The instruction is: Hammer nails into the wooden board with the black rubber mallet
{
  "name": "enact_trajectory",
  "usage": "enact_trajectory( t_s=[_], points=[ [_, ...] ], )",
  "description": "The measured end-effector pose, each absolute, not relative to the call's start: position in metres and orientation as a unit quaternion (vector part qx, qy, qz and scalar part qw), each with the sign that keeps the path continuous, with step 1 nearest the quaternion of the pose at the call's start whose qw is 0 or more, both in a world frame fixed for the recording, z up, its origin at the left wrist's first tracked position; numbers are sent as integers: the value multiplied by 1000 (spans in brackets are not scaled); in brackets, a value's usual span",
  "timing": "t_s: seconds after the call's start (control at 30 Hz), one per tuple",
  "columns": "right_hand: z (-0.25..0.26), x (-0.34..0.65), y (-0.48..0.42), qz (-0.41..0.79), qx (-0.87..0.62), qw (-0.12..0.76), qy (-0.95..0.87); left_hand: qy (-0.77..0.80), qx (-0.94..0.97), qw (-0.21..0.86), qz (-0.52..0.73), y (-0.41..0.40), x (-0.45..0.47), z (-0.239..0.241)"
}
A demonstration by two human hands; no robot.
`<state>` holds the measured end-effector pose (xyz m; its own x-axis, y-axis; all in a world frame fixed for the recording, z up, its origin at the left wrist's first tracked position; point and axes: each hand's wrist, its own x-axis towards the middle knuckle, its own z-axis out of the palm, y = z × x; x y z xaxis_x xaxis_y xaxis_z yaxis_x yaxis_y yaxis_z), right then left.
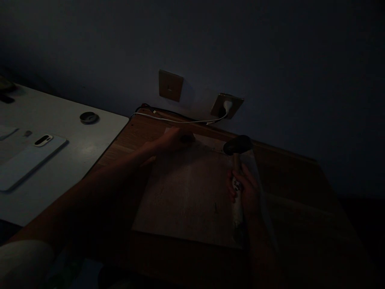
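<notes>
My right hand (246, 188) is wrapped round the handle of a mallet (237, 145) with a thick dark head and a pale lower handle. The head lies over the far right corner of a thin, flat board (183, 188). At the board's far left edge, my left hand (176, 139) rests with its fingers curled. A dark patch shows at those fingers, and I cannot make out what they hold. On the board near the mallet handle is a small, thin, nail-like piece (215, 207). The light is very dim.
The board lies on a wooden table (300, 208) against the wall. A white cable (192, 121) runs along the back to a wall socket (227, 105), beside a wall plate (170, 85). On the white table (69, 156) at left are a phone (33, 162) and a round dark dish (88, 117).
</notes>
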<state>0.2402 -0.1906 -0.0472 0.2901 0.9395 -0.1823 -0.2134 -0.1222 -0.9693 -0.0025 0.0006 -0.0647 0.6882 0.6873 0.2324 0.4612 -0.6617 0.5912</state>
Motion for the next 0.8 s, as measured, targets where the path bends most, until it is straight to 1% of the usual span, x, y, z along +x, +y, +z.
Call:
enact_trajectory(
  t_s=[0.2, 0.3, 0.57, 0.8],
  points=[
    [-48, 238, -191, 509, -567, 559, -326, 310, 887, 243, 241, 1, -2, -70],
    [-48, 236, -191, 509, -573, 554, -326, 294, 886, 263, 245, 2, -1, -74],
    [-30, 209, -176, 549, -576, 490, -356, 299, 870, 288, 265, 6, 1, -84],
    [-21, 180, -156, 570, -573, 435, -397, 325, 857, 291, 274, 3, 0, -82]
  ],
)
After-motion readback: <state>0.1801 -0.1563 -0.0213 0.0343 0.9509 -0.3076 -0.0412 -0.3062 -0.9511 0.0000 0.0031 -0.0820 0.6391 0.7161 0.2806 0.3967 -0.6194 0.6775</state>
